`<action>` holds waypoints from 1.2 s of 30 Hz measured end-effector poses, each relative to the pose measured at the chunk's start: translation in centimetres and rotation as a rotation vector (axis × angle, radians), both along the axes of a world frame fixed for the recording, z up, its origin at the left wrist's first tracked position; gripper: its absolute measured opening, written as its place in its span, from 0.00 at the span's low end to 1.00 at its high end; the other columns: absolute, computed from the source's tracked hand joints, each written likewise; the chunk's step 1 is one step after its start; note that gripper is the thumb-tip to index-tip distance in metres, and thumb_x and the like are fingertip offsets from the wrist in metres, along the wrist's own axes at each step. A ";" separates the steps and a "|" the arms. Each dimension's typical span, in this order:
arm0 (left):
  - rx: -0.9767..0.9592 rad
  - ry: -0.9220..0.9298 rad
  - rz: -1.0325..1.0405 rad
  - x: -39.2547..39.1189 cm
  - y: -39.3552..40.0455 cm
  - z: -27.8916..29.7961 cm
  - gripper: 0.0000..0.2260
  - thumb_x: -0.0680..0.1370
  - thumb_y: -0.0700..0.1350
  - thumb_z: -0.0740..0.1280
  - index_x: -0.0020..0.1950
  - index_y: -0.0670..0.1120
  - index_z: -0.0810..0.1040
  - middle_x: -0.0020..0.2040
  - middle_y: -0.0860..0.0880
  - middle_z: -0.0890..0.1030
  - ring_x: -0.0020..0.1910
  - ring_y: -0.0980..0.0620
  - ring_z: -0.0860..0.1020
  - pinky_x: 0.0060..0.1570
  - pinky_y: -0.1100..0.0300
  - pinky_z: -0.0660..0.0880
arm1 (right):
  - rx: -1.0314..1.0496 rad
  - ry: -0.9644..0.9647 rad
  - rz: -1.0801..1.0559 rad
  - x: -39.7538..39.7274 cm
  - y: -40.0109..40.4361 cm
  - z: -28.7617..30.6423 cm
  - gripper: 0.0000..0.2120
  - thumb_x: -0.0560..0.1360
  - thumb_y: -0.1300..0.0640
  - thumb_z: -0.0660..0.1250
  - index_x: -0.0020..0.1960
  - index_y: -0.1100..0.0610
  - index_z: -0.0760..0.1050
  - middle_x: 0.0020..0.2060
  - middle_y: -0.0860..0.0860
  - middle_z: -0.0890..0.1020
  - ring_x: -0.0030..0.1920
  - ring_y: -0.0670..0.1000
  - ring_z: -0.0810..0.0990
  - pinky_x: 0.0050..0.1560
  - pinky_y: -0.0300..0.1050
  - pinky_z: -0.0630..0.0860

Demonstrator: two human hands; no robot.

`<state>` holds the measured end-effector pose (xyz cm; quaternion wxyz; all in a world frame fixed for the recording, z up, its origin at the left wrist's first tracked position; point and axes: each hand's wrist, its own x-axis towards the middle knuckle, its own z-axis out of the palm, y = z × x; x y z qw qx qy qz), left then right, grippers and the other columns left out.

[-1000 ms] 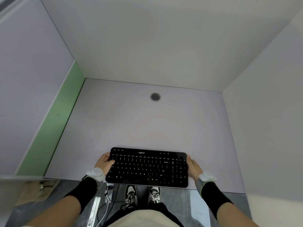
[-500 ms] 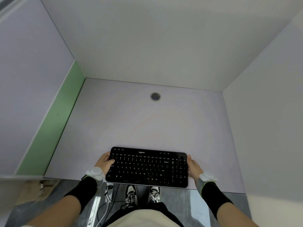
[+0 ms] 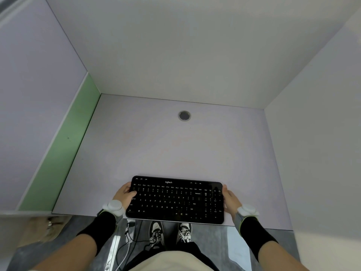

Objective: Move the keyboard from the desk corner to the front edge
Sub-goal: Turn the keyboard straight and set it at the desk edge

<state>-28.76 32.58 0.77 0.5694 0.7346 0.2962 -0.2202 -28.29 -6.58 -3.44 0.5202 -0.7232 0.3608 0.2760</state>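
"logitech" — white lettering, top strip of black keyboard; key legends mostly too small to read.

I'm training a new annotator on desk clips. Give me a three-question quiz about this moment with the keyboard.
1. True or false: the keyboard lies at the desk's front edge.
2. What holds the keyboard's two short ends?
A. the left hand and right hand
B. one hand only
C. nothing
3. Fill in: the round hole sits toward the desk's ____ wall.

Key: 1 true; 2 A; 3 back.
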 end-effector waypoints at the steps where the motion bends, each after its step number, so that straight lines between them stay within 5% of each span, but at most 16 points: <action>1: 0.004 -0.003 -0.008 0.0 0.1 -0.1 0.13 0.74 0.31 0.62 0.51 0.47 0.77 0.46 0.45 0.81 0.48 0.45 0.79 0.48 0.59 0.71 | 0.006 0.006 -0.001 0.0 -0.1 -0.1 0.32 0.79 0.34 0.53 0.67 0.60 0.73 0.62 0.58 0.81 0.64 0.59 0.79 0.70 0.61 0.72; 16: 0.021 0.007 -0.034 0.1 0.5 -0.9 0.15 0.73 0.31 0.62 0.57 0.41 0.78 0.53 0.39 0.82 0.55 0.41 0.79 0.56 0.55 0.72 | 0.051 0.039 -0.025 0.1 -0.5 -0.9 0.43 0.69 0.25 0.53 0.70 0.56 0.72 0.63 0.55 0.81 0.64 0.57 0.79 0.70 0.59 0.72; 20: 0.041 0.009 -0.063 0.3 0.4 -0.4 0.12 0.71 0.36 0.64 0.54 0.41 0.79 0.52 0.39 0.83 0.53 0.40 0.80 0.57 0.50 0.73 | 0.061 0.041 -0.035 0.1 -0.3 -0.8 0.38 0.75 0.29 0.53 0.71 0.57 0.71 0.65 0.56 0.80 0.64 0.57 0.79 0.71 0.59 0.72; 29: 0.081 0.019 -0.096 0.4 0.7 -0.9 0.15 0.72 0.33 0.64 0.57 0.41 0.78 0.53 0.40 0.83 0.54 0.40 0.81 0.58 0.49 0.74 | 0.010 0.026 -0.022 -0.1 -0.8 -1.7 0.51 0.60 0.20 0.52 0.69 0.55 0.75 0.63 0.56 0.81 0.64 0.58 0.80 0.70 0.59 0.73; 36: 0.082 0.028 -0.068 0.6 0.4 -0.5 0.15 0.73 0.33 0.64 0.59 0.38 0.77 0.53 0.39 0.83 0.49 0.44 0.80 0.48 0.59 0.72 | -0.083 0.013 0.065 0.1 -1.9 -4.4 0.62 0.52 0.12 0.47 0.66 0.56 0.74 0.47 0.50 0.75 0.49 0.54 0.73 0.68 0.57 0.72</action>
